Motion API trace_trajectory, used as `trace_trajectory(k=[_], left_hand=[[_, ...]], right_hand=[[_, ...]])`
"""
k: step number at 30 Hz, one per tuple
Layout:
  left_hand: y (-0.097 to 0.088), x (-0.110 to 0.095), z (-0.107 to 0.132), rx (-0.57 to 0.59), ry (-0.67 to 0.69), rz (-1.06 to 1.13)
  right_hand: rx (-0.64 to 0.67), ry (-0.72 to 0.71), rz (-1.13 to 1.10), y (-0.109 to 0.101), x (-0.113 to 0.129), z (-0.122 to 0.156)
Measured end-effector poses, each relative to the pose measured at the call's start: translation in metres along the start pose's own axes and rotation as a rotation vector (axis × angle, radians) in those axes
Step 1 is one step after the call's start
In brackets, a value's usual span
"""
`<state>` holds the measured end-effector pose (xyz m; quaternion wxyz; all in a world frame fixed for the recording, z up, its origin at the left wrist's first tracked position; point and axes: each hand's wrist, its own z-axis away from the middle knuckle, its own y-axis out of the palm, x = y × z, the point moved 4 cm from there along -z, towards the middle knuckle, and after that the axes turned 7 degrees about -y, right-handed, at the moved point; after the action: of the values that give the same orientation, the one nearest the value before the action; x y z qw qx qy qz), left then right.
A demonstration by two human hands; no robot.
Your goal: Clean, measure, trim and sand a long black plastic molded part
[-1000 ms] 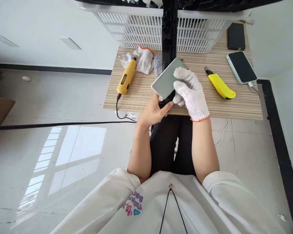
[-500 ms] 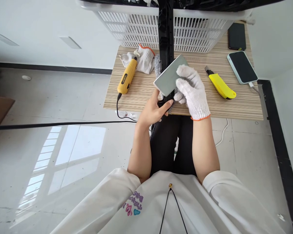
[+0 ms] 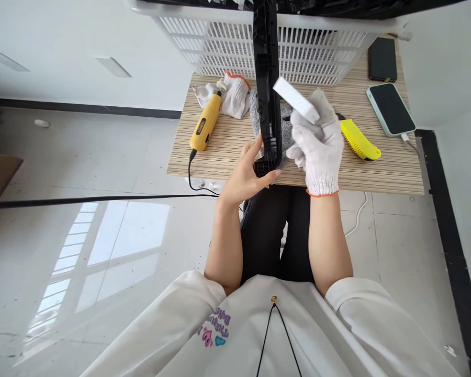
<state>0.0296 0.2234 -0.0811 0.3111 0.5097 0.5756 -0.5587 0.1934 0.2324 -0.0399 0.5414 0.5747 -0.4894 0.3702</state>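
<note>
My left hand (image 3: pixel 245 175) is bare and grips the near end of a long black plastic trim piece (image 3: pixel 267 94), thumb on its right side and fingers on its left. The piece runs away from me up over the basket rim. A grey cloth (image 3: pixel 286 128) lies under it on the table. In my right hand (image 3: pixel 317 141), which wears a white knitted glove with an orange cuff, is a flat white pad (image 3: pixel 295 99), turned so its narrow edge faces up. The pad is held just right of the trim piece, apart from it.
On the wooden tabletop (image 3: pixel 227 152) lie a yellow corded rotary tool (image 3: pixel 205 123), a spare glove (image 3: pixel 235 97), a yellow utility knife (image 3: pixel 359 140), a phone on a cable (image 3: pixel 391 110) and a black flat device (image 3: pixel 382 60). A white slatted basket (image 3: pixel 310 57) stands behind.
My right hand has moved right with the pad, off the trim piece, and tipped it from its grey-green face onto its white edge. My left hand keeps its hold.
</note>
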Motion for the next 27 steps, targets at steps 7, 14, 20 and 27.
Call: trace_trajectory(k=[7,14,20,27], left_hand=[[0.001,0.005,-0.004,-0.083,-0.040,0.073],[0.005,0.003,-0.006,-0.117,-0.028,0.134],[0.001,0.009,-0.008,-0.161,0.002,0.099],[0.001,0.018,-0.008,-0.123,0.006,0.191]], right_hand=[[-0.236,-0.103,-0.005,-0.020,-0.011,-0.003],[-0.099,-0.100,0.157,-0.014,-0.016,-0.001],[-0.112,-0.131,0.149,-0.005,-0.013,0.005],[0.104,0.140,0.024,0.001,-0.017,0.009]])
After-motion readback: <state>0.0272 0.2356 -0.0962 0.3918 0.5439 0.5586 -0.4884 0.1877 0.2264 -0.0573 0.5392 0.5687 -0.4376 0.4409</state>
